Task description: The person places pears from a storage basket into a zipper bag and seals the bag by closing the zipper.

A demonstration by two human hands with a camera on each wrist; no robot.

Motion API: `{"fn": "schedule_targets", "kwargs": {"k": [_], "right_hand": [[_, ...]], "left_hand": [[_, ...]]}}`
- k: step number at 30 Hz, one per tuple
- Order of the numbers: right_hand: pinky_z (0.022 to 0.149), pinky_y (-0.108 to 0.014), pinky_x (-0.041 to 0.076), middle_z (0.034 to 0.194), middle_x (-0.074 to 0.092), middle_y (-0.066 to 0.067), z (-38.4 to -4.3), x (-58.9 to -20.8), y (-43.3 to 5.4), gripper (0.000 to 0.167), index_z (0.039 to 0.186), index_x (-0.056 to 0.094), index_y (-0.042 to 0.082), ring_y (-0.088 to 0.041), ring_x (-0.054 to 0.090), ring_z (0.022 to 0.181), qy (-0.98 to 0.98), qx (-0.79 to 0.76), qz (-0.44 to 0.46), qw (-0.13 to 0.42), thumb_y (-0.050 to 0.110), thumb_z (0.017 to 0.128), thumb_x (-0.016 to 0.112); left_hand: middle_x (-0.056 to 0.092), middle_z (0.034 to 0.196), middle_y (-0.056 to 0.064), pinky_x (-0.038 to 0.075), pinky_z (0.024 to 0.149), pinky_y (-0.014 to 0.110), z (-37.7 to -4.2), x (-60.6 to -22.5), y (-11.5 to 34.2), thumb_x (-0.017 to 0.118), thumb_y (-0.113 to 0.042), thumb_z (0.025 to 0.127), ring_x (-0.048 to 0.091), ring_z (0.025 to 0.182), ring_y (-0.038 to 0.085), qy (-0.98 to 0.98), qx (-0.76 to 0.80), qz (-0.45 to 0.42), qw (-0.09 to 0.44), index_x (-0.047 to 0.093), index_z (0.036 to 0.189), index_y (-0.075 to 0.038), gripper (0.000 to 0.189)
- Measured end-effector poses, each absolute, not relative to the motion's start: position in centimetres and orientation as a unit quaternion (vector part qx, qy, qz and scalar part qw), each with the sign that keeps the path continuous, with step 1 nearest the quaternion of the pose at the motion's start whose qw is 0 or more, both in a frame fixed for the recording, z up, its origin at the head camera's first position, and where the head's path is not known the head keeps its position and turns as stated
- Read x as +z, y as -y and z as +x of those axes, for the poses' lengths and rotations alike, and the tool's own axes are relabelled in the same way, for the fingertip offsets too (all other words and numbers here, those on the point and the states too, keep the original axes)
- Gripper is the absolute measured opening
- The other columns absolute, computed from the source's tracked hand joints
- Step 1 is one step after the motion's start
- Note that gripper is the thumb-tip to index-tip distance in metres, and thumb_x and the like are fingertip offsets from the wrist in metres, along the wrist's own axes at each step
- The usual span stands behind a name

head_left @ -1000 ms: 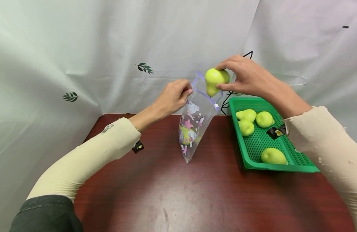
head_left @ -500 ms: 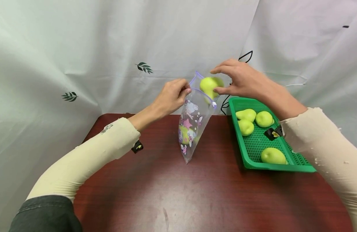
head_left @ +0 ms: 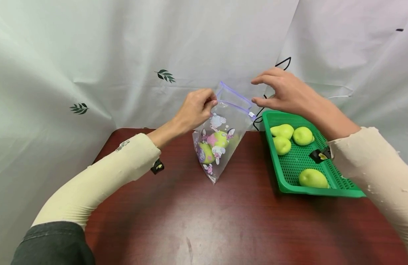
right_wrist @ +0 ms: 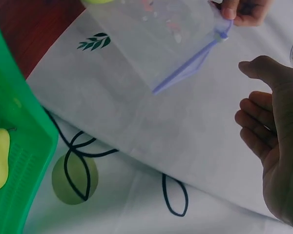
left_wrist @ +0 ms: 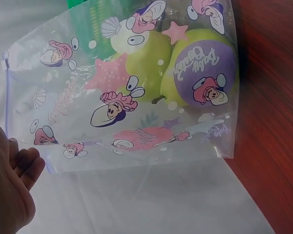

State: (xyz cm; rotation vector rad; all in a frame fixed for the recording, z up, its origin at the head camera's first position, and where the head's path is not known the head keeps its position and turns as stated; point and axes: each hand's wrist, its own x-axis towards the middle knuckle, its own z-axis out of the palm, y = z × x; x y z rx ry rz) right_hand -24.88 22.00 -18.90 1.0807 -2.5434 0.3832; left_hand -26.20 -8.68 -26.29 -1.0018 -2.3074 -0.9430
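A clear zip bag [head_left: 235, 127] printed with pink and purple cartoon figures hangs from my left hand [head_left: 198, 107], which pinches its top edge between thumb and fingers. Inside the bag, one green pear [head_left: 208, 154] lies low against another pear [head_left: 221, 138]; the left wrist view shows both pears [left_wrist: 149, 61] through the printed film. The bag's mouth has a purple zip strip with a white slider [head_left: 252, 115] at its right end. My right hand [head_left: 283, 91] is just right of the mouth, holding nothing, thumb and fingers spread apart.
A green plastic basket [head_left: 279, 176] stands at the right of the dark red table [head_left: 204, 221], with several pears [head_left: 312, 178] in it. Behind the table hangs a white curtain [head_left: 131, 55] with leaf prints.
The pear that my right hand held has been let go and dropped into the bag beside the first one. The bag's lower part has widened, and my right hand has drawn back slightly right.
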Motion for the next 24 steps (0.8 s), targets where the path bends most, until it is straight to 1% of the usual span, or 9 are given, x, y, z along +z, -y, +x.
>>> {"fn": "schedule_targets", "kwargs": {"k": [4, 6, 8, 11, 14, 20, 24], "right_hand": [[0.105, -0.066, 0.054, 0.140, 0.074, -0.029, -24.9, -19.1, -23.0, 0.049, 0.141, 0.073, -0.004, -0.047, 0.065, 0.128, 0.906, 0.131, 0.365, 0.169, 0.017, 0.099, 0.085], [0.105, -0.066, 0.054, 0.140, 0.073, -0.028, -24.9, -19.2, -23.5, 0.048, 0.142, 0.072, -0.004, -0.046, 0.065, 0.127, 0.912, 0.128, 0.356, 0.159, 0.019, 0.101, 0.083], [0.108, -0.067, 0.052, 0.140, 0.073, -0.029, -25.1, -19.3, -24.0, 0.048, 0.142, 0.071, -0.005, -0.047, 0.064, 0.129, 0.918, 0.123, 0.346, 0.148, 0.020, 0.102, 0.081], [0.114, -0.068, 0.050, 0.142, 0.071, -0.031, -25.4, -19.5, -24.8, 0.049, 0.143, 0.070, -0.006, -0.050, 0.061, 0.136, 0.928, 0.116, 0.329, 0.129, 0.022, 0.104, 0.079], [0.117, -0.069, 0.049, 0.143, 0.070, -0.033, -25.8, -19.8, -25.6, 0.049, 0.142, 0.070, -0.009, -0.052, 0.061, 0.139, 0.938, 0.106, 0.313, 0.108, 0.022, 0.105, 0.078], [0.108, -0.068, 0.054, 0.139, 0.072, -0.034, -26.6, -20.9, -27.2, 0.047, 0.139, 0.071, -0.009, -0.052, 0.067, 0.128, 0.951, 0.079, 0.289, 0.072, 0.023, 0.105, 0.077], [0.107, -0.069, 0.056, 0.135, 0.074, -0.033, -27.2, -21.7, -28.1, 0.044, 0.134, 0.073, -0.010, -0.054, 0.070, 0.125, 0.953, 0.060, 0.293, 0.047, 0.020, 0.103, 0.079]], "left_hand": [[0.072, 0.092, 0.017, 0.051, 0.074, 0.033, -26.2, -26.3, 8.7, 0.067, 0.000, 0.108, 0.065, 0.078, 0.027, 0.835, -0.342, -0.368, 0.224, 0.071, 0.099, 0.005, 0.011], [0.072, 0.092, 0.017, 0.051, 0.074, 0.032, -26.2, -26.3, 8.6, 0.067, 0.000, 0.109, 0.066, 0.078, 0.026, 0.835, -0.343, -0.368, 0.222, 0.071, 0.099, 0.004, 0.011], [0.072, 0.092, 0.016, 0.052, 0.074, 0.031, -26.2, -26.3, 8.6, 0.067, 0.000, 0.109, 0.067, 0.078, 0.025, 0.836, -0.345, -0.367, 0.218, 0.071, 0.100, 0.004, 0.011], [0.072, 0.092, 0.015, 0.052, 0.073, 0.030, -26.2, -26.3, 8.5, 0.067, -0.001, 0.109, 0.067, 0.078, 0.024, 0.836, -0.352, -0.365, 0.210, 0.072, 0.100, 0.003, 0.011], [0.070, 0.091, 0.013, 0.051, 0.072, 0.029, -26.2, -26.3, 8.4, 0.067, -0.001, 0.109, 0.068, 0.077, 0.023, 0.836, -0.358, -0.364, 0.202, 0.071, 0.100, 0.002, 0.011], [0.068, 0.089, 0.012, 0.050, 0.071, 0.027, -26.3, -26.2, 8.3, 0.066, 0.000, 0.110, 0.072, 0.075, 0.022, 0.834, -0.361, -0.368, 0.197, 0.070, 0.099, 0.002, 0.012], [0.068, 0.089, 0.012, 0.049, 0.071, 0.027, -26.3, -26.2, 8.3, 0.065, 0.000, 0.110, 0.069, 0.076, 0.022, 0.833, -0.359, -0.371, 0.200, 0.070, 0.099, 0.002, 0.011]]}}
